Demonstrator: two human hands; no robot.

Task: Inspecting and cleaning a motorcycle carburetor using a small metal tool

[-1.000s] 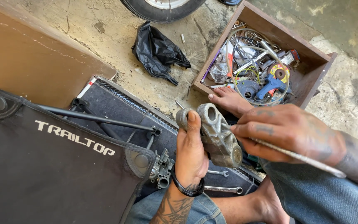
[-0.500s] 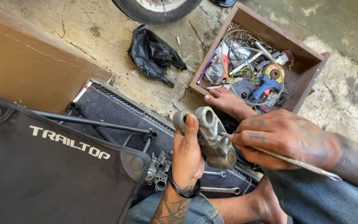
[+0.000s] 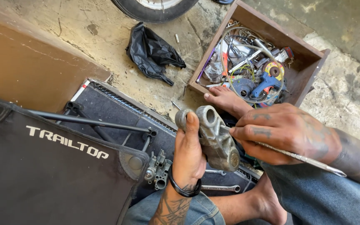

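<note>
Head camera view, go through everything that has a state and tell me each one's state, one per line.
Left hand: closed around the grey metal casting, holding it upright.
Right hand: gripping a thin metal rod, fingertips at the casting.
Wooden box: open, full of tools and wire.
Black plastic bag: crumpled on the floor.
Wrenches: lying flat under the hands.

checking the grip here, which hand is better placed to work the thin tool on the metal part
Right, probably. The right hand already pinches the thin metal tool at the grey metal casting; the left hand is occupied gripping it.
</note>
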